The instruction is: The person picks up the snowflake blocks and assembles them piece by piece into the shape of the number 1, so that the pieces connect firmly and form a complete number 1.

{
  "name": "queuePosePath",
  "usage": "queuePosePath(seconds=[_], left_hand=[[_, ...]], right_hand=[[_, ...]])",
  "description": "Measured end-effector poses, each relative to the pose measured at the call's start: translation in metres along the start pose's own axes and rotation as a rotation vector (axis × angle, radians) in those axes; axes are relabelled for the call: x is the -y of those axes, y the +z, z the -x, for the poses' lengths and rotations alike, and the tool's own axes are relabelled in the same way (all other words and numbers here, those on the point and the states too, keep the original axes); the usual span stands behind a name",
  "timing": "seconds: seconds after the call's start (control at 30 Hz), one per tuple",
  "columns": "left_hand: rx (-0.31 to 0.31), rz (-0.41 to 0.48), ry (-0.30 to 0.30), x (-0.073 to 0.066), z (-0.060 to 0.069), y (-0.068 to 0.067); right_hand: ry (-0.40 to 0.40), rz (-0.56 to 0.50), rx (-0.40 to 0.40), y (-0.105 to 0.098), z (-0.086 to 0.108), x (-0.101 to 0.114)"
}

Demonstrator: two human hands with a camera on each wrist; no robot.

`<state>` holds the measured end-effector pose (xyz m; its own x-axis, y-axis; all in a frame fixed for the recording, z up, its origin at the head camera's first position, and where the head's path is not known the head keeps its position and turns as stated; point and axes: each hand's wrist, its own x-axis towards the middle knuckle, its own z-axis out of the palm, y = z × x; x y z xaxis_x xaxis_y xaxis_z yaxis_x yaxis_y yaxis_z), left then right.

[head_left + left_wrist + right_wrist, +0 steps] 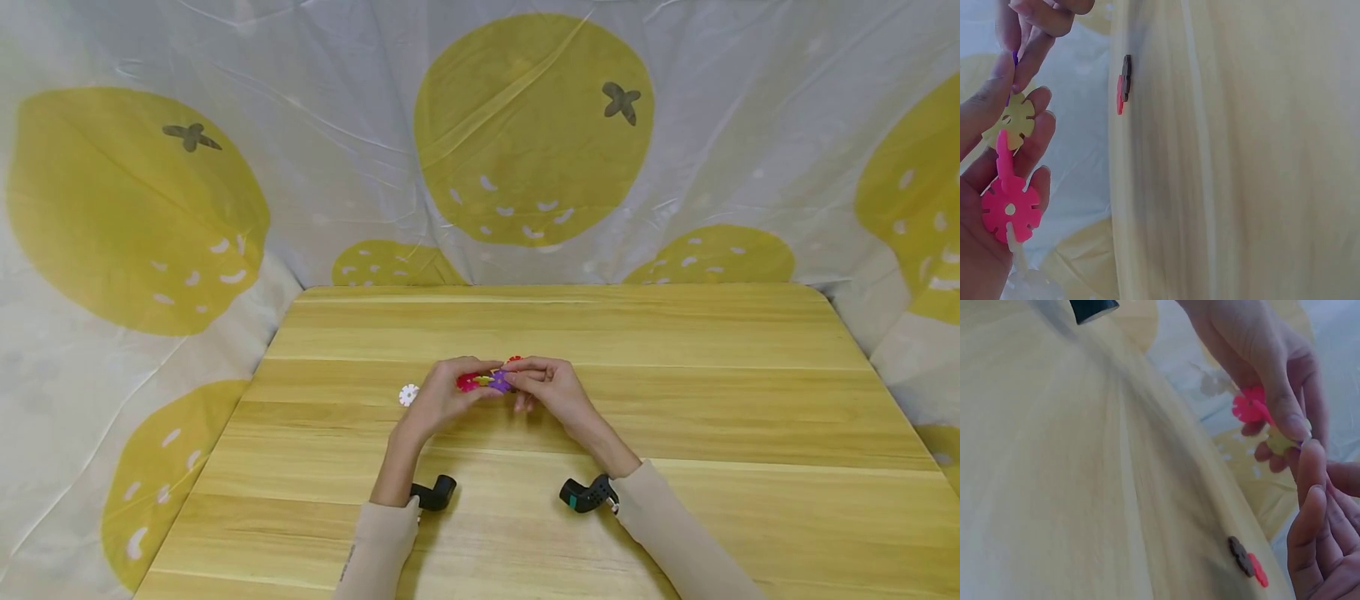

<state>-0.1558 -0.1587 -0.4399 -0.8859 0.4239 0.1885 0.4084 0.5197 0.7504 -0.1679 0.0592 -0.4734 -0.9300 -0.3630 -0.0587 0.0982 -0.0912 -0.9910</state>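
My left hand point(441, 393) holds a chain of notched plastic snowflake discs in front of me. In the left wrist view the chain runs from a whitish disc point(1032, 286) through a pink disc point(1011, 209) and another pink one seen edge-on to a yellow disc point(1017, 122). At its far end is a purple disc point(500, 381), which my right hand point(555, 392) pinches between thumb and finger. Both hands' fingertips meet there; in the wrist views they mostly hide the purple disc. The left thumb presses on the yellow disc.
A dark disc point(1241, 556) and a red disc point(1259, 570) lie together on the wooden table point(675, 400), beyond the hands. A patterned cloth point(360, 125) hangs behind the table. Black wrist-worn devices point(588, 495) sit at both wrists.
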Motion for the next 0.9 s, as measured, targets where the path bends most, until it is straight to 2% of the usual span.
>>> queuePosePath(seconds=[0.13,0.27,0.4,0.63,0.73,0.9], left_hand=[[0.0,-0.022,-0.002,0.002,0.001,-0.002],[0.008,-0.027,-0.042,0.004,0.002,-0.005],[0.01,-0.017,-0.092,0.005,0.003,-0.007],[0.009,-0.014,-0.113,0.007,0.006,-0.011],[0.01,-0.008,-0.117,0.007,0.006,-0.012],[0.024,0.022,-0.157,0.005,0.008,-0.013]], right_hand=[[-0.025,0.046,-0.023,-0.009,-0.001,0.002],[-0.035,0.096,-0.054,-0.021,-0.003,0.005],[-0.002,0.178,-0.091,-0.029,-0.004,0.004],[0.054,0.274,-0.036,-0.028,-0.009,-0.008],[0.053,0.311,-0.037,-0.027,-0.01,-0.009],[0.049,0.348,-0.058,-0.024,-0.015,-0.011]])
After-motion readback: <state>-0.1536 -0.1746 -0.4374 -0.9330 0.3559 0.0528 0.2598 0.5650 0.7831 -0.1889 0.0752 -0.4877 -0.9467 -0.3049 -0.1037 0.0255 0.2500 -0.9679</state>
